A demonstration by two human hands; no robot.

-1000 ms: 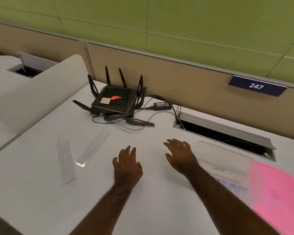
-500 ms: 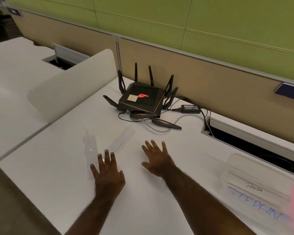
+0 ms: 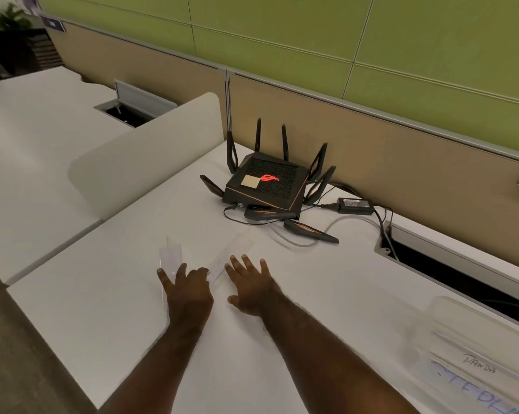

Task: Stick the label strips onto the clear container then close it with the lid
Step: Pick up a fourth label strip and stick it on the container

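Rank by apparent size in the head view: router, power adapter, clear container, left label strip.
1. Clear container, though near the camera and cut by the frame edge.
2. Router.
3. Left label strip, partly under the left hand.
4. Power adapter.

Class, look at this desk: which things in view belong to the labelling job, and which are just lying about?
For the job:
two label strips, left one and right one
clear container at the right edge
left hand and right hand, both open, reaching for the strips

Just lying about:
black router
power adapter
white cable
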